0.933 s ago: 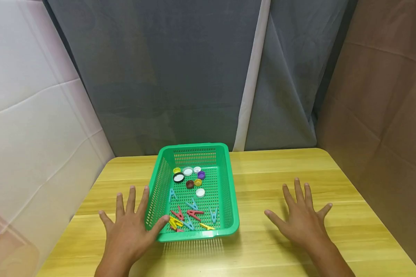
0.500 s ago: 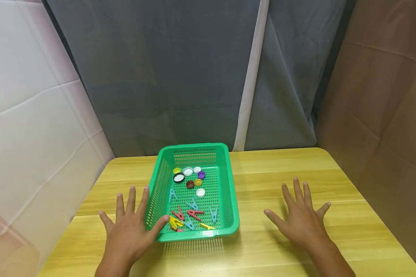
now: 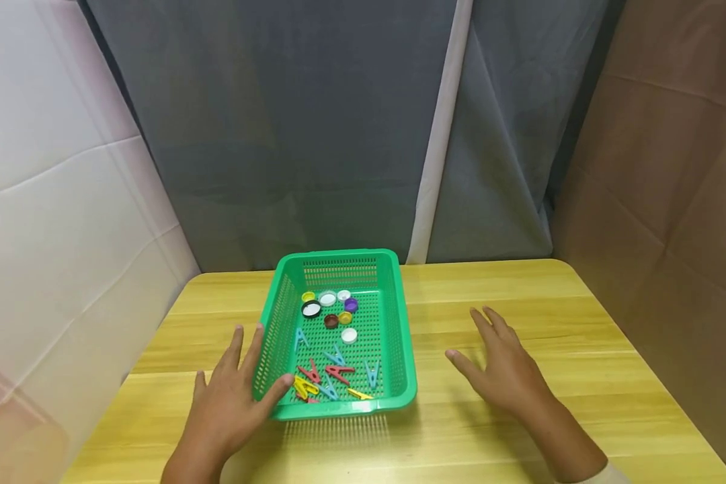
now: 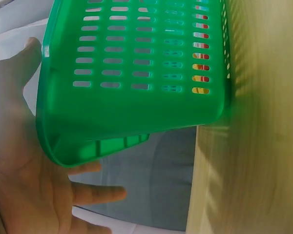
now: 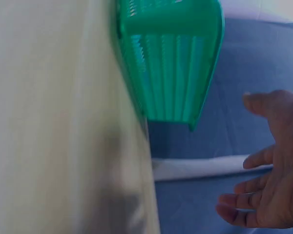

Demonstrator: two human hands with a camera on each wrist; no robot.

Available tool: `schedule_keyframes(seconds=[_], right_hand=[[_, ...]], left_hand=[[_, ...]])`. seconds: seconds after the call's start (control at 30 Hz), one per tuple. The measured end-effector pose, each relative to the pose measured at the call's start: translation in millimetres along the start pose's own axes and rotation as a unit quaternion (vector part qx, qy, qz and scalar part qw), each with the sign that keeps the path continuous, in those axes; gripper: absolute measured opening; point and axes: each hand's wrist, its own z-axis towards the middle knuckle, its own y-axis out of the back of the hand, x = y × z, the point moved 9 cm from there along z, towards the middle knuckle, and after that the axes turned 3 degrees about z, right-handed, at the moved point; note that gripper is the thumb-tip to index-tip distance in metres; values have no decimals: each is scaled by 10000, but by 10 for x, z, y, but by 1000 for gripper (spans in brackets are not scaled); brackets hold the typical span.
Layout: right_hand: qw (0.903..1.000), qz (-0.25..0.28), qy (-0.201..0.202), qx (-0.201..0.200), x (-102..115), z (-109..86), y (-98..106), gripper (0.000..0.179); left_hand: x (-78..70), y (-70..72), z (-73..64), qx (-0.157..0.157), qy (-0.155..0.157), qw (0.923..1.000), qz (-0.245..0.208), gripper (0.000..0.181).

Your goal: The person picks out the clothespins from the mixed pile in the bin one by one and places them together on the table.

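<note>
I have the left hand (image 3: 226, 403) unclenched beside the basket (image 3: 351, 409), fingers apart and fairly straight, gripping nothing; its index finger and thumb lie close to the rim, and even from the left wrist view I can't tell whether they touch it. My right hand (image 3: 505, 373) is relaxed too, thumb held away from loosely bent fingers, its grasp free, above the bench (image 3: 438, 440) and well apart from the basket's right side. A pale sleeve (image 3: 601, 474) shows at that forearm. The green basket stands upright on the bench between the two hands, nearer the left. Toward its far end I count eight caps: yellow (image 3: 308, 296), two white ones side by side, purple (image 3: 351, 305), black-rimmed (image 3: 311, 309), brown (image 3: 331, 321), gold (image 3: 345, 318) and, nearer me, another white (image 3: 349, 335). The near half holds clips: four blue, one of them by the right wall (image 3: 372, 376), red ones around the middle (image 3: 340, 372), and two yellow, one at the near left corner (image 3: 305, 388) partly over a red piece. Beyond the bench hangs a grey curtain (image 3: 314, 134) with a pale strip (image 3: 438, 134), white cloth (image 3: 66, 168) on the left, brown cloth (image 3: 671, 188) on the right.
</note>
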Motion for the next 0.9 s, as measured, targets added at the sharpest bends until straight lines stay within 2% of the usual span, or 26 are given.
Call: schedule_keyframes(seconds=[0.2,0.27,0.47,0.67,0.8,0.9], right_hand=[[9981,405,286,-368,314,178,172,84],[9972,584,323,-335,438,233,177,82],[9900,1355,347,179,796,357,-11,81],[9749,2070,269,776,1098,427,-302,92],[9686,2109,294,1282,1239,437,-529,98],[9667,1989,354,1569,1303,451,-653,99]], left_hand=[[-24,-78,47,145,-175,9992,-329,101],[-25,-101,57,153,-236,9988,-408,101],[-18,-148,59,163,-402,9969,-650,102],[8,-188,58,247,-381,9953,-850,102],[14,-199,59,277,-348,9959,-783,102],[15,-177,58,177,-362,9970,-661,102]])
